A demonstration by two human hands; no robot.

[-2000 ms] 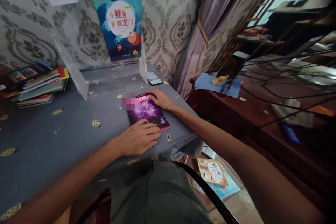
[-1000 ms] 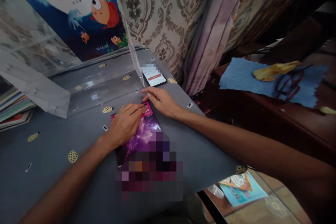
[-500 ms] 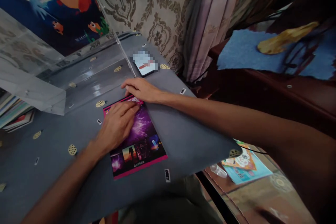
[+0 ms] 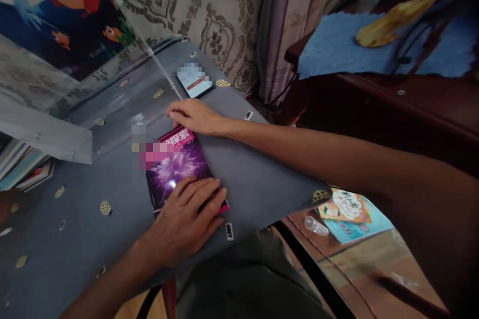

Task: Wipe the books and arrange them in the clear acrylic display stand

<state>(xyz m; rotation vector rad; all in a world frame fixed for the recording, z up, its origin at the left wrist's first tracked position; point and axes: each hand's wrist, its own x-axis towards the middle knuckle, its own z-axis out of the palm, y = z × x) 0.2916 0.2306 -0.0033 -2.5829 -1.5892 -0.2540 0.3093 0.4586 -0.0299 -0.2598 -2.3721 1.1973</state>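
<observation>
A book (image 4: 187, 167) with a purple burst and pink bands on its cover lies closed on the grey tablecloth (image 4: 247, 174). My left hand (image 4: 190, 214) rests flat over the lower part of the cover, fingers stretched and slightly apart. At the book's top edge is my right hand (image 4: 196, 115), palm down with loosely bent fingers pointing left. It grips nothing that I can see, and its fingertips are partly hidden. Beyond it lies a phone (image 4: 192, 82) with a lit, blurred screen.
A clear plastic panel (image 4: 119, 94) stands on the table, with books (image 4: 26, 169) stacked at left. On the right, a blue cloth (image 4: 329, 45) bears a yellow object (image 4: 389, 25). Below the table edge are a colourful booklet (image 4: 359, 219) and a clear plastic cup (image 4: 316, 226).
My left hand has slid from the upper part of the cover down to its lower part, uncovering the title band. My right hand has stayed by the top edge. The view has shifted slightly.
</observation>
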